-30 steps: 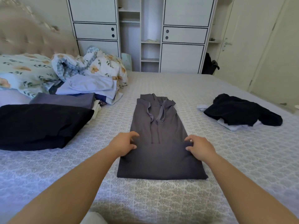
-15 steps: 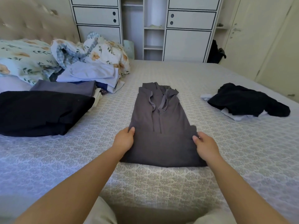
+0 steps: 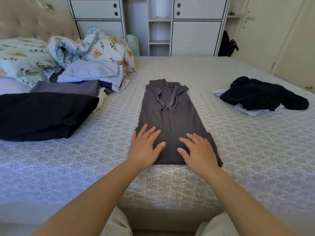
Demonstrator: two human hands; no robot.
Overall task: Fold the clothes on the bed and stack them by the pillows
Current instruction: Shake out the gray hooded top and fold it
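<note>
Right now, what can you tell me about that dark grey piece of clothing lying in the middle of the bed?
The dark grey garment looks like soft knit cloth, folded into a long narrow strip running away from the person. Lighter grey trim or straps show near its far end. It lies flat on the patterned bedspread, apart from the other clothes. The left hand and right hand press flat on its near end, fingers spread.

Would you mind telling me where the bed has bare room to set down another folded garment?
Bare bedspread lies between the grey garment and the black pile, and between it and the black folded stack. The headboard end near the floral pillows is crowded.
</note>
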